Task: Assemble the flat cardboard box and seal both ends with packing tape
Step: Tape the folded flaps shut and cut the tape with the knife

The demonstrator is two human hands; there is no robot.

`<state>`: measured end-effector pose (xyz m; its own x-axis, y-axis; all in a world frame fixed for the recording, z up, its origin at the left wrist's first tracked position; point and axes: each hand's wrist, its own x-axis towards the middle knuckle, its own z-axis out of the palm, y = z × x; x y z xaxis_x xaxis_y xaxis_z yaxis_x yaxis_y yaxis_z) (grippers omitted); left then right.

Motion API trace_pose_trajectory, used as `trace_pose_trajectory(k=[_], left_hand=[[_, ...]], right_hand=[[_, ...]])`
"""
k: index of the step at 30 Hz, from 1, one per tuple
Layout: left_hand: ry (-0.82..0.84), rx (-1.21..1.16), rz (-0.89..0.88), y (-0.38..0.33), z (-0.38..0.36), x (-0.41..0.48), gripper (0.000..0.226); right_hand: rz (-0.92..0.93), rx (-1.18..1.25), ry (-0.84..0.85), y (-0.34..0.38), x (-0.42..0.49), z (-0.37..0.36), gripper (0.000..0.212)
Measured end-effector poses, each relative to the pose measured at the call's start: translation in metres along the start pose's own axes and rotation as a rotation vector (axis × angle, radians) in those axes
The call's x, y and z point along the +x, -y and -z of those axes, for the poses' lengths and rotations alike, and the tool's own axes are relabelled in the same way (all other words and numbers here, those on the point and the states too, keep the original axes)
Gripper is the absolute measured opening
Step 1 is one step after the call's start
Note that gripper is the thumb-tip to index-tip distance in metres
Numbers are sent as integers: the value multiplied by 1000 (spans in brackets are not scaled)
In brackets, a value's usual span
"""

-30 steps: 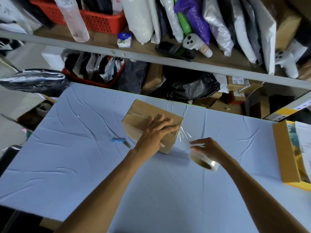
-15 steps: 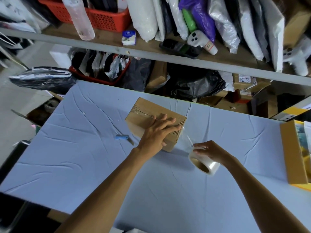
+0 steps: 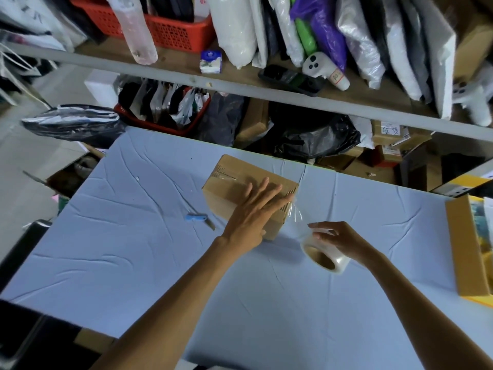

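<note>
A small brown cardboard box (image 3: 229, 180) stands assembled on the light blue table (image 3: 133, 249), near its far edge. My left hand (image 3: 256, 212) lies flat on the box's top, fingers spread, pressing down near the right end. My right hand (image 3: 338, 239) grips a roll of clear packing tape (image 3: 324, 256) just right of the box, low over the table. A strip of clear tape (image 3: 296, 216) stretches from the roll up to the box's right edge.
A blue-handled cutter (image 3: 198, 218) lies on the table left of the box. A yellow and brown box (image 3: 468, 249) sits at the right edge. Behind the table, a shelf (image 3: 186, 76) holds bags, a red basket (image 3: 170, 30) and parcels.
My right hand has pulled the tape roll a little down and to the right, away from the box, lengthening the strip. My left hand's fingers have flattened on the box top.
</note>
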<state>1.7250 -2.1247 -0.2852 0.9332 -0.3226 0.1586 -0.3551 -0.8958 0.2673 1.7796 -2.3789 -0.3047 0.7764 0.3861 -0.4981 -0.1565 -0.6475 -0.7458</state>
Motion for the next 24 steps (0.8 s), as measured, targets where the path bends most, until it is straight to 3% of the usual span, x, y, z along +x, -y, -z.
trace_pose_trajectory(k=[3, 6, 9, 10, 12, 14, 16, 19, 24], left_hand=[[-1, -49, -30, -3, 2, -5, 114], [-144, -317, 22, -6, 12, -27, 82], [-613, -410, 458, 14, 5, -61, 35], [-667, -377, 607, 28, -3, -70, 28], [-509, -337, 775, 58, -21, -80, 26], [-241, -328, 828, 84, -37, -81, 31], [-82, -354, 842, 103, -46, -76, 36], [4, -421, 871, 119, -54, -71, 42], [39, -356, 882, 115, -67, -90, 31]], right_hand=[[6, -12, -10, 2, 1, -4, 28], [11, -28, -12, 4, 0, -8, 26], [8, -30, -20, 6, 0, -13, 26], [6, -29, -28, 7, 0, -14, 26], [14, -29, -39, 6, -1, -15, 26], [20, -29, -40, 4, -2, -16, 26], [19, -33, -40, 3, -4, -15, 25], [16, -52, -40, 4, -6, -13, 26], [11, -146, -35, 8, -6, -5, 27]])
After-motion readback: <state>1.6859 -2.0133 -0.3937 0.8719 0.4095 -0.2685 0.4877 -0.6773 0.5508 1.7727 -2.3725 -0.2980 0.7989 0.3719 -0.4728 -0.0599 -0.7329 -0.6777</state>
